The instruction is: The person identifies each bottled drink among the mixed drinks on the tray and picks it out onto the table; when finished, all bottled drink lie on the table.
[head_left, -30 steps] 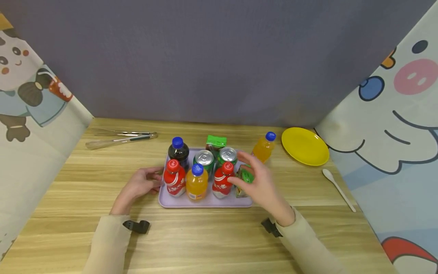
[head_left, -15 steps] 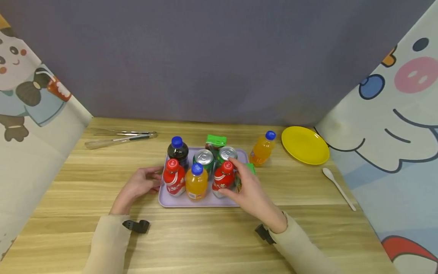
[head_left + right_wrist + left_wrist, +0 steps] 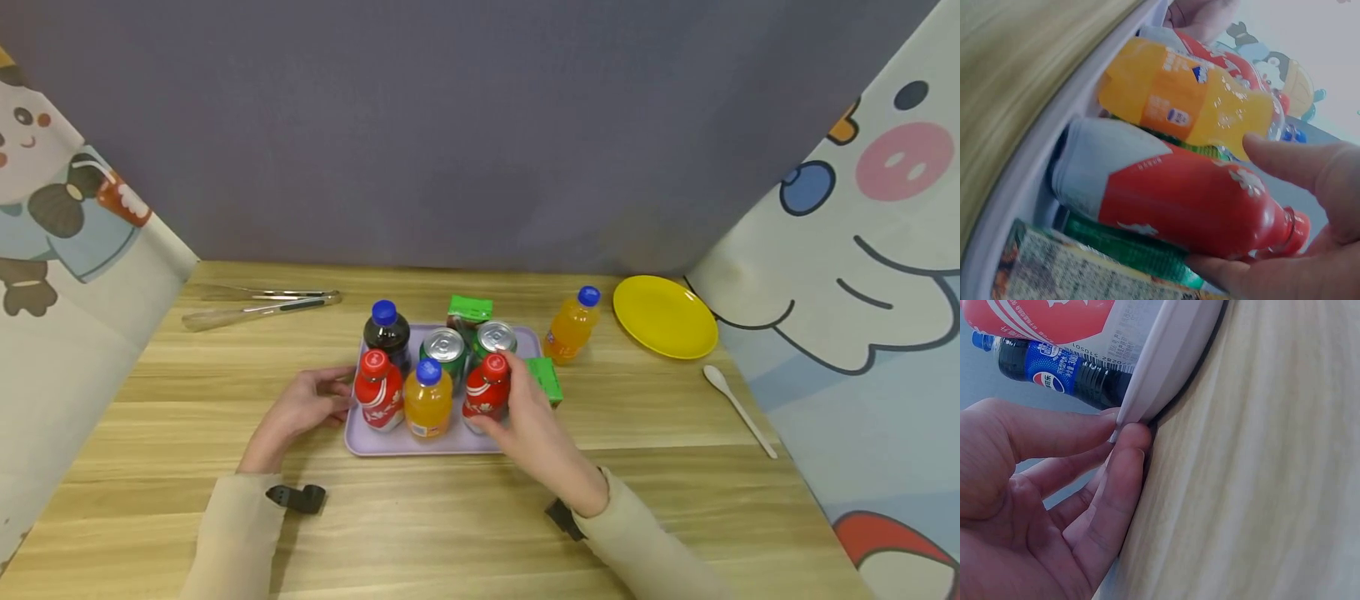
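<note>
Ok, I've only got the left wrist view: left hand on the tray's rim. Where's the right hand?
Observer: The right hand is around the red bottle nearer the right side of the tray; I can't tell how firmly it touches.

Operator: Any drinks off the tray?

Observer: Yes, a blue-capped orange bottle stands on the table, just off the tray's right side.

Operator: And what's out beyond the left hand, toward the far left?

Observer: A pair of tongs, lying on the table with its two arms spread apart.
</note>
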The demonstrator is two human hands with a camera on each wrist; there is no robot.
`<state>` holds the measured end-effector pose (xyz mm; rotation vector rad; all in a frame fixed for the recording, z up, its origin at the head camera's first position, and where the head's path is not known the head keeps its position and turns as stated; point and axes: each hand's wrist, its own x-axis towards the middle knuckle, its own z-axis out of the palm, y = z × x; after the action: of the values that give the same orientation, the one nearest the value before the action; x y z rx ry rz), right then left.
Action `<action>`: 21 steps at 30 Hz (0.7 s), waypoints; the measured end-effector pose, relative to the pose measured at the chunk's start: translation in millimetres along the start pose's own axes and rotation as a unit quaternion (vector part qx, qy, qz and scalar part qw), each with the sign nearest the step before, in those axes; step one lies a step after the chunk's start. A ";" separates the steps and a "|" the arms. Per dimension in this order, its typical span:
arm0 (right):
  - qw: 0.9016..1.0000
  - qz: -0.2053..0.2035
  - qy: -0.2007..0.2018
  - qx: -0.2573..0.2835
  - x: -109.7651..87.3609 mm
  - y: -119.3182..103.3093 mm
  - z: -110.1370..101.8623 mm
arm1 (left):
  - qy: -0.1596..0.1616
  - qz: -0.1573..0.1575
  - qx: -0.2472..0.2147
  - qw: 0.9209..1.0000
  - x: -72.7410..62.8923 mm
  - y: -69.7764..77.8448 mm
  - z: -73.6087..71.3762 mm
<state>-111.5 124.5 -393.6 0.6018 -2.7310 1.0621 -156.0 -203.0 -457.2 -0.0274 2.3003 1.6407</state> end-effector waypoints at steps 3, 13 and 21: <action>1.000 0.008 0.010 -0.005 -0.5 0.1 6.3 | -0.001 0.002 -0.004 1.000 -0.4 0.0 -0.1; 0.999 0.001 0.048 0.004 -0.7 3.2 15.4 | 0.002 0.001 -0.001 1.000 0.3 0.0 0.1; 0.999 -0.017 0.049 -0.001 -4.1 1.5 13.7 | -0.002 0.003 -0.003 1.000 -0.3 -0.1 -0.7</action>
<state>-108.3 117.5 -405.8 0.5774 -2.6292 1.0533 -155.9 -203.6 -457.0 -0.0169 2.2940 1.6497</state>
